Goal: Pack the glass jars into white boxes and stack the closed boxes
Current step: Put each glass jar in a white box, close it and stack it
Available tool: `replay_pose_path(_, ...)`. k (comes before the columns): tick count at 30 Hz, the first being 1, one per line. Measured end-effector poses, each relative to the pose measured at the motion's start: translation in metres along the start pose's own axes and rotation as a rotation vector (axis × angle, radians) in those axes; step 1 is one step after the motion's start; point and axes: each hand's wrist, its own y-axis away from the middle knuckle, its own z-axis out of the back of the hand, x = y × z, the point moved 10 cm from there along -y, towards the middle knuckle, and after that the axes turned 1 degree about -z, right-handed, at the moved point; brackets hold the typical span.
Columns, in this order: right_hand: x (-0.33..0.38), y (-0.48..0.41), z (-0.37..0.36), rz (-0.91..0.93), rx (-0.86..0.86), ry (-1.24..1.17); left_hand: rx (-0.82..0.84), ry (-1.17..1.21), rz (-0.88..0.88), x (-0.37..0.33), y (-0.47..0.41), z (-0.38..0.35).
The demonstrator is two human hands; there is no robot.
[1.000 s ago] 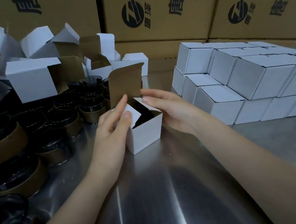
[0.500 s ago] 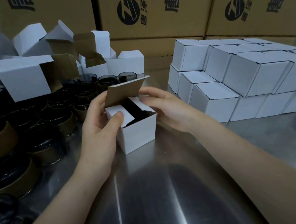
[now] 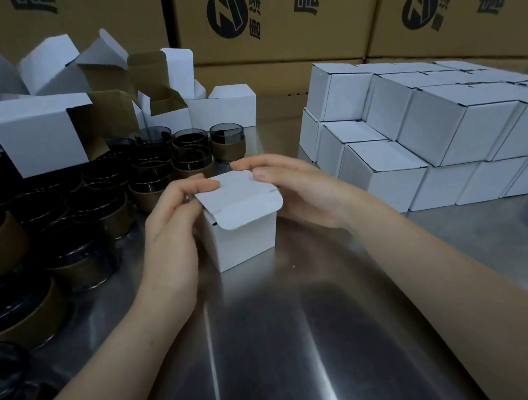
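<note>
Frame centre: white box (image 3: 244, 236) on the bench (image 3: 308, 345), its lid flap (image 3: 238, 196) folded down over the top, tuck tab not yet pushed in (jar inside hidden). The left hand (image 3: 172, 225) curls round the box's left side and lid corner. The right hand (image 3: 301, 188) presses the lid's far edge with fairly straight fingers. Right of frame: stack of closed boxes (image 3: 431, 130), two tiers, so a good share looks done. Left: many glass jars (image 3: 95, 202) unpacked, open boxes (image 3: 39, 135) behind them. Remaining: tuck, stack, repeat.
</note>
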Motion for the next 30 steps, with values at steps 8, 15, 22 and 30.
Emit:
replay_pose_path(8,0.002,0.001,0.000,0.012,0.040,-0.024,0.109,-0.173,0.047,0.010,-0.001,-0.010)
replay_pose_path(15,0.004,0.006,-0.008,0.030,0.122,0.026,0.143,-0.288,-0.076,-0.001,0.007,-0.013)
replay_pose_path(22,0.005,0.007,-0.012,0.026,0.165,0.090,0.113,-0.219,-0.139,-0.004,0.004,-0.012)
replay_pose_path(30,0.007,0.005,-0.011,0.056,0.130,0.074,0.112,-0.155,-0.158,-0.007,0.004,-0.012)
